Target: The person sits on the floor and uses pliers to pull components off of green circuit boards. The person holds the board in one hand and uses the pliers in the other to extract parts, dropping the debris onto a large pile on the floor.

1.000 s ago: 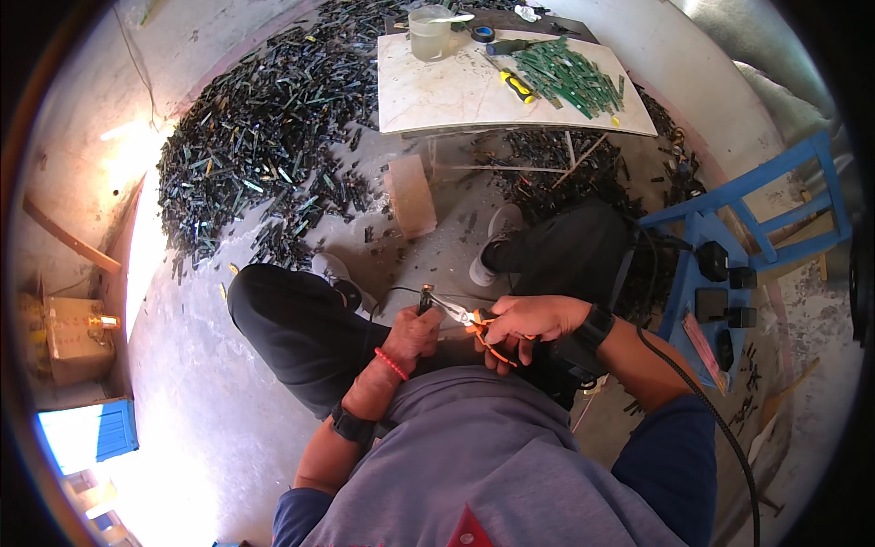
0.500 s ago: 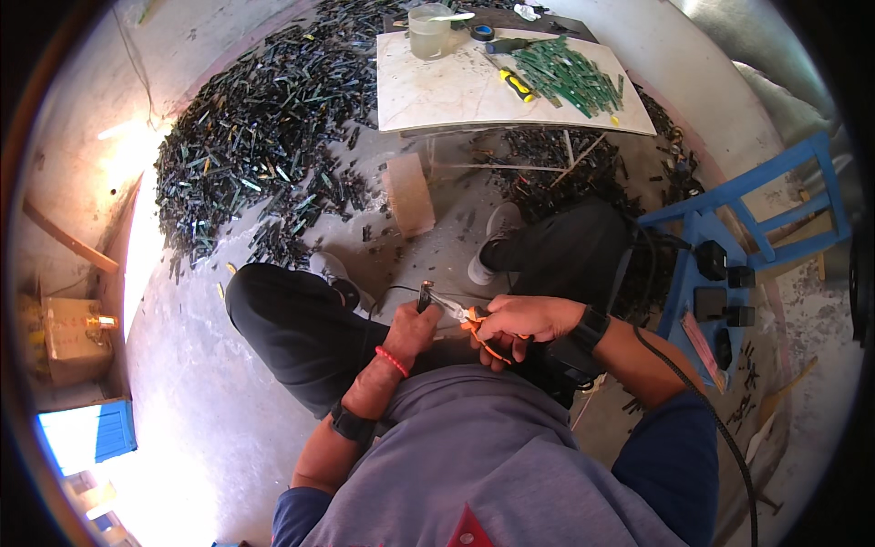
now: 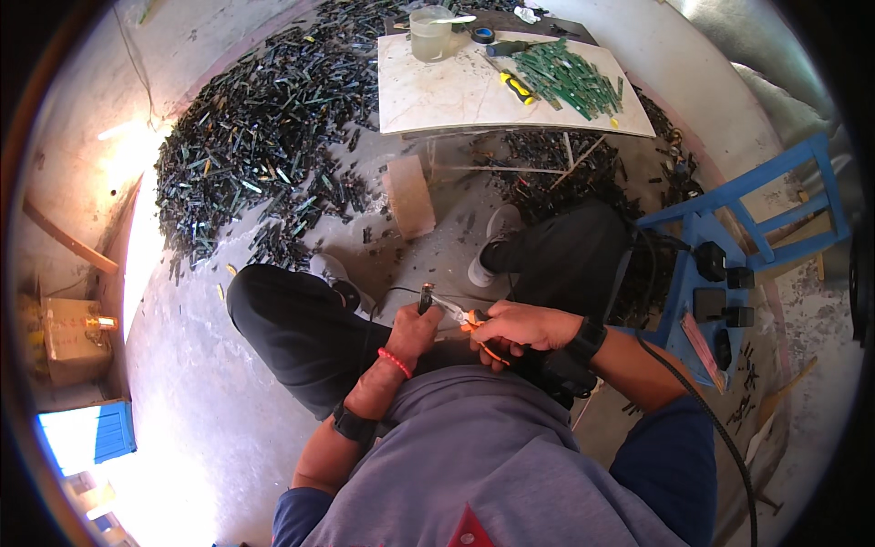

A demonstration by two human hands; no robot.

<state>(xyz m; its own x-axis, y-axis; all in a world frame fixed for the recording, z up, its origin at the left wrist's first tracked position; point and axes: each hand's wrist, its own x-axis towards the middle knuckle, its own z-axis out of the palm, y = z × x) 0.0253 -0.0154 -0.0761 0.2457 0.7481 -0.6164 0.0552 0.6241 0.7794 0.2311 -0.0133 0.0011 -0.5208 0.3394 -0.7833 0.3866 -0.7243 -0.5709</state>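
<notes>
In the head view, the left hand point(image 3: 412, 330) is closed on a small dark strip point(image 3: 426, 299), with the thumb pressed along it. The strip is held in front of the lap, above the floor and between the two knees. It looks narrow, flat and almost black, and it stands nearly upright, so its top part rises out of the fist. At its upper end there is a small spot of copper-brown colour. The lower part is hidden inside the fingers, so I cannot tell its full length.

The right hand point(image 3: 527, 325) is clamped around the pliers point(image 3: 475, 319), which have orange handles with some black and a shiny metal nose, long and tapering. The nose points to the left and its tip reaches the right side of the strip, close to its top. Whether the tip bites the strip or only touches it is too small to tell.

Beyond the knees stands a pale worktop point(image 3: 428, 102). It carries a heap of green strips point(image 3: 570, 80), a yellow and black screwdriver point(image 3: 517, 88), a clear cup point(image 3: 429, 41) with cloudy liquid, and a roll of tape point(image 3: 482, 35). To the left of this worktop, a wide pile of dark strips point(image 3: 264, 137) is spread over the floor. On the right side, a blue chair point(image 3: 679, 283) bears several black boxes point(image 3: 711, 261).
</notes>
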